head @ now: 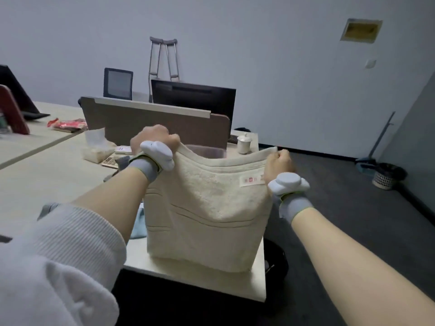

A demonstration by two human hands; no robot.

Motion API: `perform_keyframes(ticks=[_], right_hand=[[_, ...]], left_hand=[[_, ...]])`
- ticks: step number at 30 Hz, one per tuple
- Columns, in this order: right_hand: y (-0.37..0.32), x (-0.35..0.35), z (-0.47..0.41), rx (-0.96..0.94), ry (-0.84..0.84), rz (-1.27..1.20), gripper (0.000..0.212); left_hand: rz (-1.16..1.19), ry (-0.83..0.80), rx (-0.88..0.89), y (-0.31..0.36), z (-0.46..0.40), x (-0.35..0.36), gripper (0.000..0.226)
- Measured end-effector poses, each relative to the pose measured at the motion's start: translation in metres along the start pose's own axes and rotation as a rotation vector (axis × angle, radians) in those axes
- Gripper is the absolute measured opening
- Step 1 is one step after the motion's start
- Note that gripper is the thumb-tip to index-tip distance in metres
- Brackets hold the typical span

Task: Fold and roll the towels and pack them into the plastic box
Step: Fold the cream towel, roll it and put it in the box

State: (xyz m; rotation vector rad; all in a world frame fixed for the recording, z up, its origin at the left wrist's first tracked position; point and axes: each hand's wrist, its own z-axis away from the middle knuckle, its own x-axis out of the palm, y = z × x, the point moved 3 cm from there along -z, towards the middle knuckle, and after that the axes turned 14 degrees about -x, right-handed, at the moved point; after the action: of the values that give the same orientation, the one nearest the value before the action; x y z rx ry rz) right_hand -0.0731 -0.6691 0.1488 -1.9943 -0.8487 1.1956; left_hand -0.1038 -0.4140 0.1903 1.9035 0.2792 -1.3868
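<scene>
— Hanging in the air over the near corner of the desk (pixel 70 184), is that the cream towel (pixel 207 212)?

— Yes. The person holds it up by its top edge, and its lower hem rests on or just above the desktop. The left hand (pixel 154 140) has its fingers curled round the top left corner; the right hand (pixel 279 164) is fisted on the top right corner, just beside a small label (pixel 251 180) sewn near the edge.

— And the wrists?

— Each carries a grey band with a white device, and a white ribbed sleeve (pixel 70 243) is pushed up the left forearm.

— Is the plastic box in sight?

— A translucent rim (pixel 204 150) shows behind the towel's sagging top edge, but one cannot tell what it belongs to. A blue cloth (pixel 138 225) lies on the desk, partly behind the towel.

— What else stands there?

— A white lidded cup (pixel 244 143), a tissue box (pixel 98 147), a divider panel (pixel 153 123), a dark monitor (pixel 195 96), and crutches (pixel 163 60) against the wall.
</scene>
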Motion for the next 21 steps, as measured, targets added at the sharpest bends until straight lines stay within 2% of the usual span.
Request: perform_keyframes(ticks=[5,8,12,18,21], right_hand=[[0.078,0.059,0.035,0.150,-0.204,0.067,0.012],[0.115,0.093,0.043,0.259,-0.311,0.116,0.022],[0.142,0.130,0.026,0.285,-0.352,0.224,0.029],[0.153,0.186,-0.042,0.303,-0.251,0.248,0.030],[0.169,0.211,-0.058,0.339,-0.347,0.340,0.029]], left_hand=[[-0.177,-0.170,-0.082,-0.039,-0.007,0.083,0.038],[-0.255,-0.284,-0.121,-0.054,-0.023,0.133,0.031],[-0.294,-0.345,-0.125,-0.051,-0.059,0.179,0.027],[-0.199,-0.311,-0.149,-0.036,-0.137,0.224,0.035],[-0.203,-0.368,-0.132,-0.047,-0.158,0.256,0.034]])
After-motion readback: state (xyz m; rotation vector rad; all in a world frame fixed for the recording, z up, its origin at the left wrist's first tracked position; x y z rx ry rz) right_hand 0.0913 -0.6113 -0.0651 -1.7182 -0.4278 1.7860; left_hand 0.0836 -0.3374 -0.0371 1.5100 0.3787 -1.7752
